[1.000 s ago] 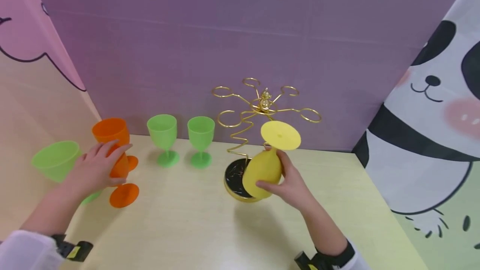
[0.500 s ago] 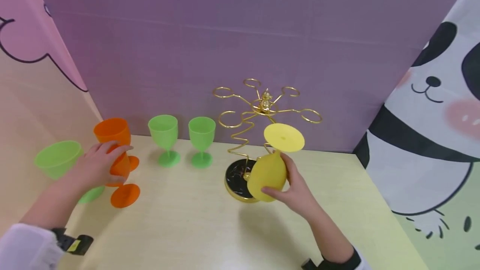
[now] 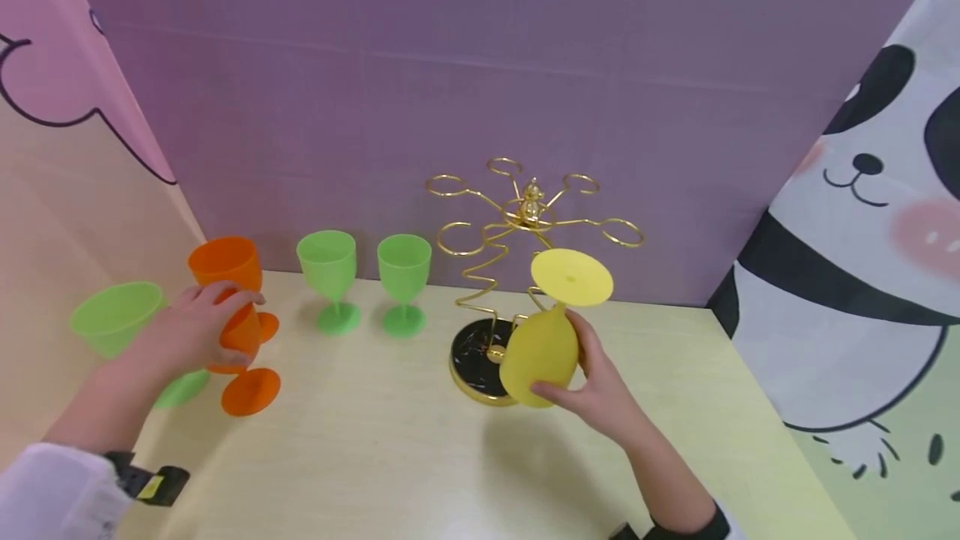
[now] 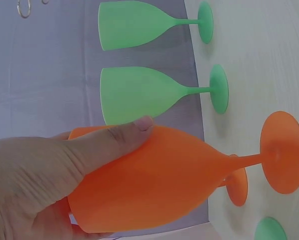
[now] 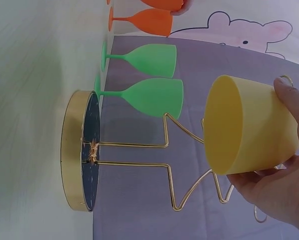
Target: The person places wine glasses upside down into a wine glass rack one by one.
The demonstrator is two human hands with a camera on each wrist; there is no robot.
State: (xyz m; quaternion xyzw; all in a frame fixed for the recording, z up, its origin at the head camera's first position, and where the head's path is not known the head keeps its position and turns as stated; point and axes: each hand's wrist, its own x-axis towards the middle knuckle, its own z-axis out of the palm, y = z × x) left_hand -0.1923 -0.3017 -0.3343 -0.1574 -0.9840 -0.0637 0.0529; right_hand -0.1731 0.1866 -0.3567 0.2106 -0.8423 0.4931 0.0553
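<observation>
In the head view my left hand [image 3: 187,327] grips an orange goblet [image 3: 243,336] by its bowl, and the goblet stands upright with its foot low by the table. The left wrist view has the thumb lying along this orange bowl [image 4: 154,175]. My right hand [image 3: 600,394] holds a yellow goblet [image 3: 540,357] upside down by the bowl, its round foot on top. Just behind it rises a gold wire glass rack [image 3: 532,205] with ring-ended arms. In the right wrist view the yellow goblet's open mouth [image 5: 224,125] faces the rack's round base [image 5: 74,150].
Two green goblets [image 3: 327,265] stand upright at the back, left of the rack. A second orange goblet [image 3: 225,255] is behind my left hand. Another green goblet [image 3: 116,315] stands at the far left, partly hidden by my arm. A purple cloth [image 3: 390,107] hangs behind the table.
My right hand has shifted a little right and down with the inverted yellow goblet, showing more of the rack's base. The left hand and its orange goblet have stayed almost in place.
</observation>
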